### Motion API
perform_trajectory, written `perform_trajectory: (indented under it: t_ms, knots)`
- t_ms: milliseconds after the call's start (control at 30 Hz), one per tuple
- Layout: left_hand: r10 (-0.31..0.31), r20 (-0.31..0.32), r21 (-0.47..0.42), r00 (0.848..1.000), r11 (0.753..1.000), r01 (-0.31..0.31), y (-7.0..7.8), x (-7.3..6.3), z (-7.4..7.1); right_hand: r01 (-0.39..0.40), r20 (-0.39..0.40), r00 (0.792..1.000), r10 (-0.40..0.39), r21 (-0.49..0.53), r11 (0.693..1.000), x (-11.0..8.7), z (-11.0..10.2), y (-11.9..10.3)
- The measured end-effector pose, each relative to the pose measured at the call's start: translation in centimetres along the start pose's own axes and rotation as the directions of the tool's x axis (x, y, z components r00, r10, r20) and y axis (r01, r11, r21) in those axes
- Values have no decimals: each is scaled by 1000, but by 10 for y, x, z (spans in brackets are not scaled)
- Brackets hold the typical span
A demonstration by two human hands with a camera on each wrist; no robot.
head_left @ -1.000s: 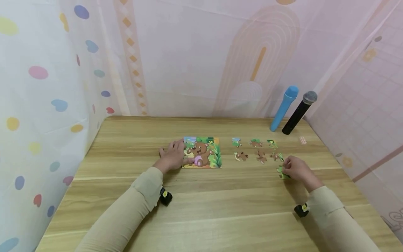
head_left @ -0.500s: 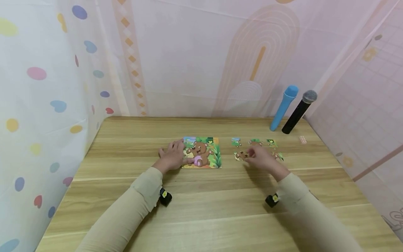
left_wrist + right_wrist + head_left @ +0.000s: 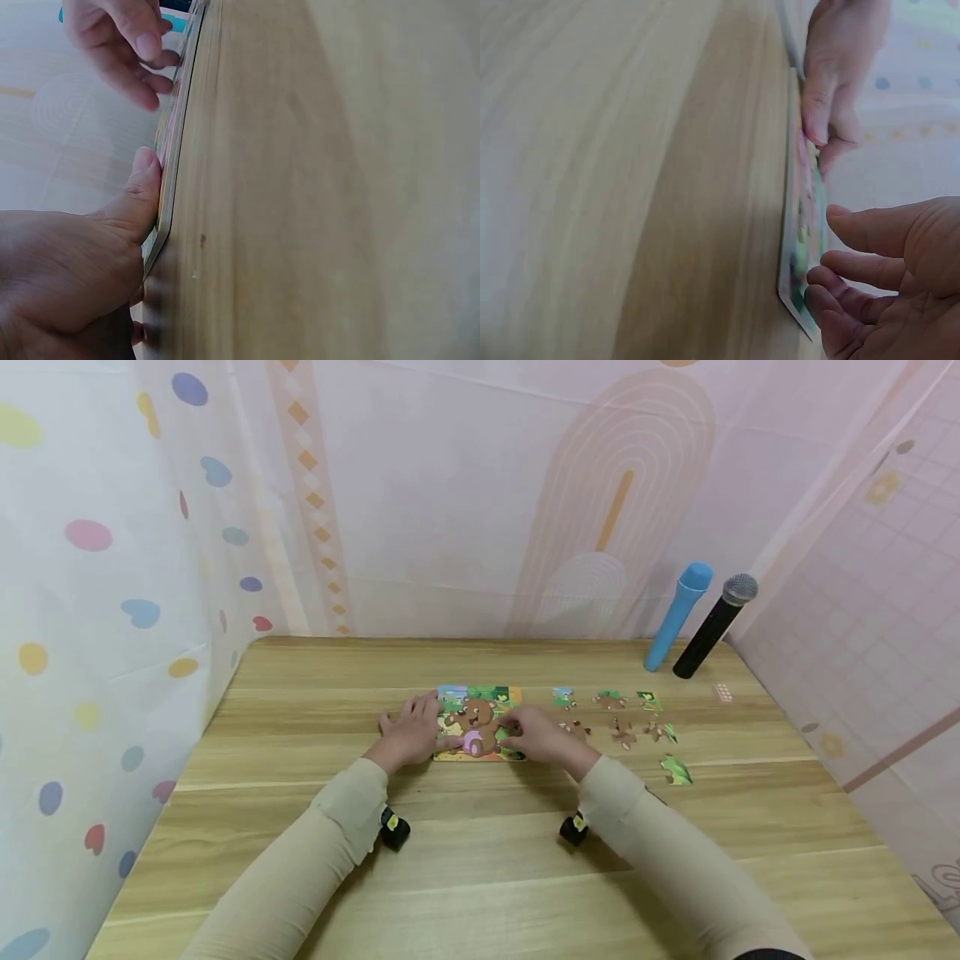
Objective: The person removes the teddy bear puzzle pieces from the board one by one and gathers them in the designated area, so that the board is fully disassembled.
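Observation:
A rectangular bear jigsaw puzzle board (image 3: 476, 714) lies flat on the table, its picture of a brown bear among green leaves facing up. My left hand (image 3: 411, 732) rests at its left edge, with the thumb (image 3: 139, 184) lying straight on the picture and the other fingers spread along the side. Over the board's right edge hovers my right hand (image 3: 538, 732), its fingers loosely bent. In the right wrist view a gap separates its thumb (image 3: 870, 227) from the fingers, and nothing shows between them. That hand covers part of the board's right side.
Several loose jigsaw pieces (image 3: 622, 733) lie in rows right of the board, one partly behind my right hand. A green piece (image 3: 677, 769) lies nearer. At the back right stand a blue microphone (image 3: 678, 617) and a black microphone (image 3: 715, 627), near a small pink dotted block (image 3: 723, 693).
My right hand has moved left from the green piece, across the loose pieces, to the board's right edge. The green piece stays on the table. My left hand has not moved.

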State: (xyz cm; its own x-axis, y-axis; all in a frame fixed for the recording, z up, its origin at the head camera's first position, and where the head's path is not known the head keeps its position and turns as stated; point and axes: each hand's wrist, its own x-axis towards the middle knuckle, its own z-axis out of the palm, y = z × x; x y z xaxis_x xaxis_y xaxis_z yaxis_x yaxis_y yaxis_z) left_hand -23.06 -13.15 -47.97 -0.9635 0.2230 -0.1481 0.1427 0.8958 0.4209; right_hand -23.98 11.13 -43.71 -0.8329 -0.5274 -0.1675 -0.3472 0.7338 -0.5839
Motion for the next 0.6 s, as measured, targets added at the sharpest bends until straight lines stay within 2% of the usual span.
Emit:
perform_trajectory:
  t_ms: [333,600]
  knots:
    - [3,-4,17,1000,1000,-3,-1,1,1,19,16,1000,-18,-67,998,9,9,-10]
    - [0,-5,22,1000,1000,0,0,0,0,-13,2,1000,13,-45,999,12,14,-15]
